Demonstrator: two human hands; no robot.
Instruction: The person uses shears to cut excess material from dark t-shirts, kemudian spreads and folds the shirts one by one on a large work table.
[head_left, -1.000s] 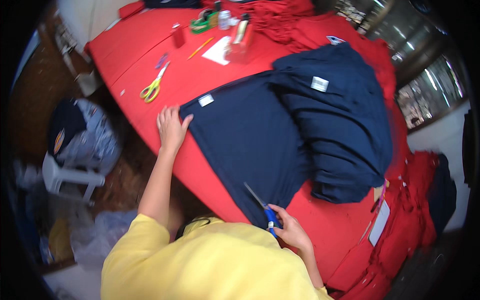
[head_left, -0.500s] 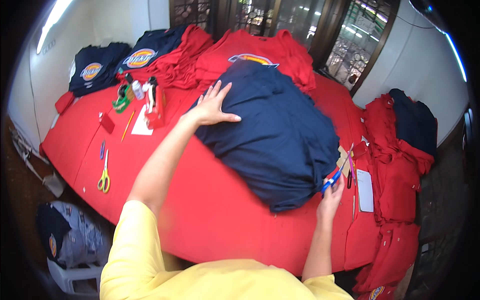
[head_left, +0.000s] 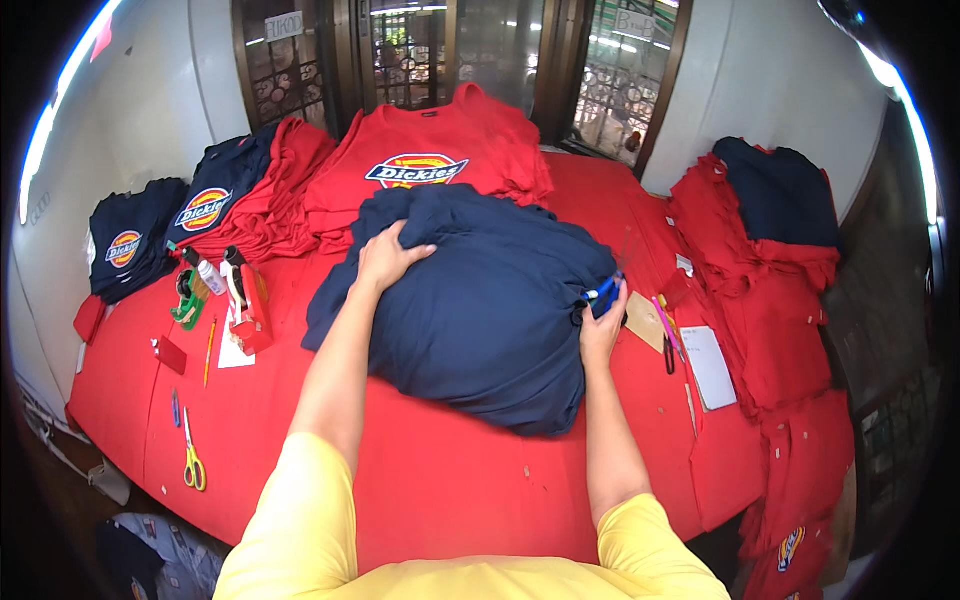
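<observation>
A big bunched navy shirt or pile of navy cloth (head_left: 480, 320) lies in front of me on the red-covered table. My left hand (head_left: 390, 258) is on its upper left part, thumb apart and the other fingers curled into the folds. At its right edge my right hand (head_left: 604, 318) holds blue-handled scissors (head_left: 603, 290), whose blades are blurred and point away from me. The right fingers also touch the cloth; whether they pinch it is hidden.
Behind lie a red shirt pile (head_left: 430, 140) and folded navy shirts (head_left: 205, 205). Left are a green tape dispenser (head_left: 190, 298), red box-like holder (head_left: 248, 310), pencil (head_left: 210, 352) and yellow-handled scissors (head_left: 194, 465). Right are a notepad (head_left: 709, 368), brown card (head_left: 645, 320) and red garments (head_left: 745, 310).
My view has turned right and tilted up. The left hand went from spread flat to curled on the cloth. The right hand, with the blue scissors, moved farther from me against the cloth's edge.
</observation>
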